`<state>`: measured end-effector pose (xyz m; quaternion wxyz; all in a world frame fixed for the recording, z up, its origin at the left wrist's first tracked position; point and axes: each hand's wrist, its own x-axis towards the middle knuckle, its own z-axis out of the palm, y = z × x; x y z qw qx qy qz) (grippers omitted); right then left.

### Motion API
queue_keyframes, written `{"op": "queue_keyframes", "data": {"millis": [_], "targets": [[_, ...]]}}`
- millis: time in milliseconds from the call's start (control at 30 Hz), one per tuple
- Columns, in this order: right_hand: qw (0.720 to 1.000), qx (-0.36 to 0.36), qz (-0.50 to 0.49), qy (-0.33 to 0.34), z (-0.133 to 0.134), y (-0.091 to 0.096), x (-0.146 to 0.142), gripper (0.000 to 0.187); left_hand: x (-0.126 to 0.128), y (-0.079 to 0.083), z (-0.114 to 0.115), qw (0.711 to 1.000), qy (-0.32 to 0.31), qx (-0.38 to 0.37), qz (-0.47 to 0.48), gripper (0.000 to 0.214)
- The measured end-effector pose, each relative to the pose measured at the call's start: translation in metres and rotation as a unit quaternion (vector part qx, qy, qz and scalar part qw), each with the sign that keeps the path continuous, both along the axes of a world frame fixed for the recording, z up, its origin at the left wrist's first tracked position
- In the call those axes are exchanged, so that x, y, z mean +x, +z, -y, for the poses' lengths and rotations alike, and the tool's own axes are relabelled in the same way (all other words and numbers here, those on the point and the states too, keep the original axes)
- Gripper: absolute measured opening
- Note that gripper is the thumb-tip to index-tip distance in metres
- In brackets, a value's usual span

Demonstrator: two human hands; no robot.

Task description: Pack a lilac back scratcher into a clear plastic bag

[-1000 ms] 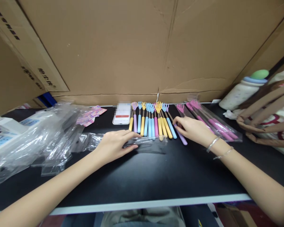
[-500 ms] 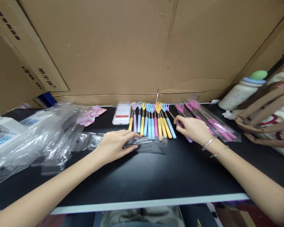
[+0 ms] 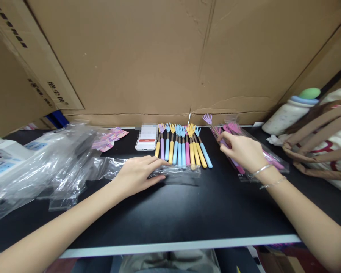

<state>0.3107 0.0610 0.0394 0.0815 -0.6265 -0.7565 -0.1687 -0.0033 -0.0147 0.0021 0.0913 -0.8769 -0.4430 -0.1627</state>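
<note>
Right hand: right hand is closing its fingers on a purple back scratcher, lifting it so the claw end is pointing up toward the cardboard wall; the handle is hidden under the palm.
Left hand: left hand is lying flat, fingers stretched out and gripping nothing, pressing on a clear plastic bag, apparently to stop the film from sliding.
Row of scratchers: row of scratchers is lying side by side on the black table, claws toward the wall, handles reaching the bag's edge, just left of the lifted one.
Bagged scratchers: bagged pink scratchers are lying partly under the right hand and wrist.
Left side: loose bag pile is spreading well apart from the row.
Phone: white phone is sitting just beside the row.
</note>
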Motion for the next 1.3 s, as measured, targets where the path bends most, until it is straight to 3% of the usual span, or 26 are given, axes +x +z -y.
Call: {"op": "queue_keyframes", "data": {"millis": [133, 267, 367, 467, 600, 867, 967, 1100, 1167, 1300], "targets": [[0.996, -0.034, -0.072, 0.036, -0.002, 0.005, 0.005, 0.021, -0.001, 0.001, 0.000, 1.000, 0.001, -0.009, 0.007, 0.027], [0.972, -0.099, -0.175, 0.125, -0.006, 0.007, 0.012, 0.022, 0.000, 0.003, 0.001, 1.000, 0.001, -0.019, 0.009, 0.027], [0.932, -0.143, -0.269, 0.198, -0.008, 0.006, 0.014, 0.028, 0.000, 0.003, 0.001, 0.999, 0.003, -0.034, 0.017, 0.029], [0.874, -0.196, -0.380, 0.231, -0.009, 0.003, 0.012, 0.035, 0.000, 0.003, 0.001, 0.998, 0.005, -0.055, 0.025, 0.034], [0.809, -0.250, -0.475, 0.238, -0.006, -0.002, 0.003, 0.042, 0.000, 0.002, 0.003, 0.997, 0.009, -0.068, 0.029, 0.039], [0.758, -0.292, -0.543, 0.214, 0.009, -0.004, -0.020, 0.045, 0.001, 0.004, 0.003, 0.997, 0.002, -0.079, 0.024, 0.039], [0.725, -0.311, -0.578, 0.209, 0.012, -0.008, -0.025, 0.038, 0.001, 0.004, 0.003, 0.996, 0.006, -0.088, 0.030, 0.036], [0.663, -0.329, -0.632, 0.228, 0.009, -0.015, -0.028, 0.015, 0.001, 0.004, 0.003, 0.995, 0.009, -0.097, 0.034, 0.034], [0.659, -0.324, -0.639, 0.230, 0.007, -0.017, -0.027, 0.013, 0.001, 0.004, 0.003, 0.994, 0.010, -0.100, 0.038, 0.034], [0.678, -0.329, -0.625, 0.202, 0.005, -0.015, -0.023, 0.026, 0.000, 0.006, 0.003, 0.993, 0.017, -0.108, 0.039, 0.034]]}}
